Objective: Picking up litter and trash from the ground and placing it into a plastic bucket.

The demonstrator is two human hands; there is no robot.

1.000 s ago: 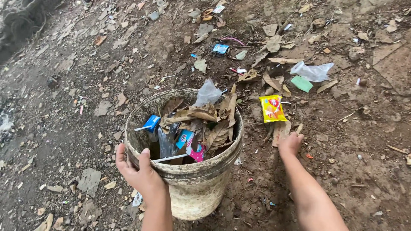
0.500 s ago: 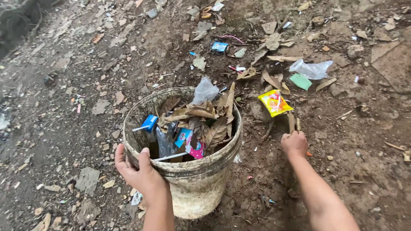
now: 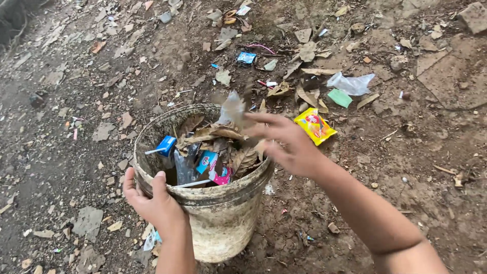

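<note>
The right hand (image 3: 284, 144) hovers over the far right rim of the bucket (image 3: 223, 223), fingers spread loose and blurred, holding nothing I can make out. The left hand (image 3: 152, 200) grips the near left rim, fingers curled over the edge. The dirty pale bucket stands upright on the dirt ground (image 3: 406, 167) and is full of dry leaves (image 3: 218, 134), a blue carton (image 3: 166, 145) and wrappers. Just beside the right hand, a yellow snack packet (image 3: 314, 125) lies on the ground, and a clear plastic bag (image 3: 350, 83) lies farther away.
</note>
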